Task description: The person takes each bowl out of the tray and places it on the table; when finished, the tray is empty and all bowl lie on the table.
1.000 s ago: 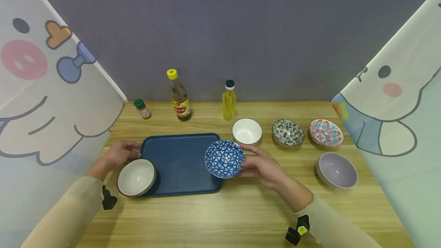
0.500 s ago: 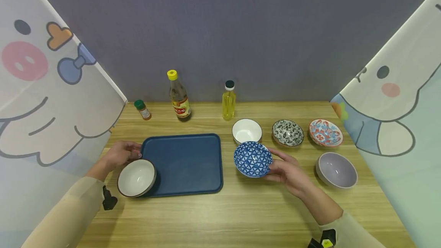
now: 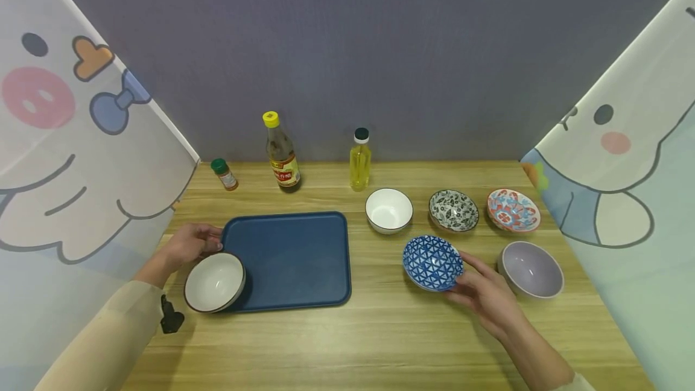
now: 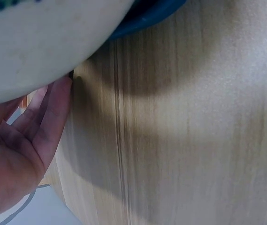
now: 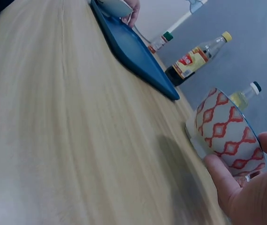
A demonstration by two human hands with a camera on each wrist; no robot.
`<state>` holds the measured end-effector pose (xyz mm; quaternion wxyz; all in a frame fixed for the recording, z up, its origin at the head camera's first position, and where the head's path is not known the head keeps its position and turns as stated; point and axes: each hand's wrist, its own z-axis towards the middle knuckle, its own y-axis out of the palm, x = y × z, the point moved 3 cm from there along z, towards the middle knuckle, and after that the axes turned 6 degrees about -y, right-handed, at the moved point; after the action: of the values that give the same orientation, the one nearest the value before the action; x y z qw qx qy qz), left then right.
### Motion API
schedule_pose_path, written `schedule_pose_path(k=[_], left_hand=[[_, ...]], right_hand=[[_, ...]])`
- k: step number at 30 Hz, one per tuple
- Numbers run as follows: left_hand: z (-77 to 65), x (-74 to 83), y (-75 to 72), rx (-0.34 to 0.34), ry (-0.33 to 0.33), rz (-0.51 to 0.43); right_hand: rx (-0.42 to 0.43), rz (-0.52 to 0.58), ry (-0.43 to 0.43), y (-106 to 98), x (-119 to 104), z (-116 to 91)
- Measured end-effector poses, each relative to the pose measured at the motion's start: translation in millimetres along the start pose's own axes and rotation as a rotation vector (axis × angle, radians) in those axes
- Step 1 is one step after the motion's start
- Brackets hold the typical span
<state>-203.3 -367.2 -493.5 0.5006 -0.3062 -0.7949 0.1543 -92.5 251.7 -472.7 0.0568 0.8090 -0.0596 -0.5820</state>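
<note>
My right hand holds a bowl by its side, thumb and fingers on opposite faces. Inside it has blue and white triangles; the outside carries red diamonds. It hangs tilted a little above the table, a shadow below. Over at the left, my left hand pinches the left edge of a dark blue tray. A white bowl with a dark rim sits on the tray's near left corner, right against that hand. In the left wrist view this bowl hides the thumb tip and part of the grip.
Along the back stand a spice jar, a dark sauce bottle and a yellow oil bottle. On the right are a small white bowl, a black-patterned bowl, a red-blue patterned bowl and a lavender bowl.
My right hand has carried the blue-patterned bowl rightward from the tray's right edge, then slightly nearer, to a place in front of the black-patterned bowl. My left hand has stayed put.
</note>
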Motion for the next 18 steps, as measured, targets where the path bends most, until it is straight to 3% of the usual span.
schedule_pose_path(k=[18], left_hand=[[0.4,0.9,-0.2,-0.004,-0.021,0.000]], right_hand=[[0.099,0.041,-0.027,-33,20,-10]])
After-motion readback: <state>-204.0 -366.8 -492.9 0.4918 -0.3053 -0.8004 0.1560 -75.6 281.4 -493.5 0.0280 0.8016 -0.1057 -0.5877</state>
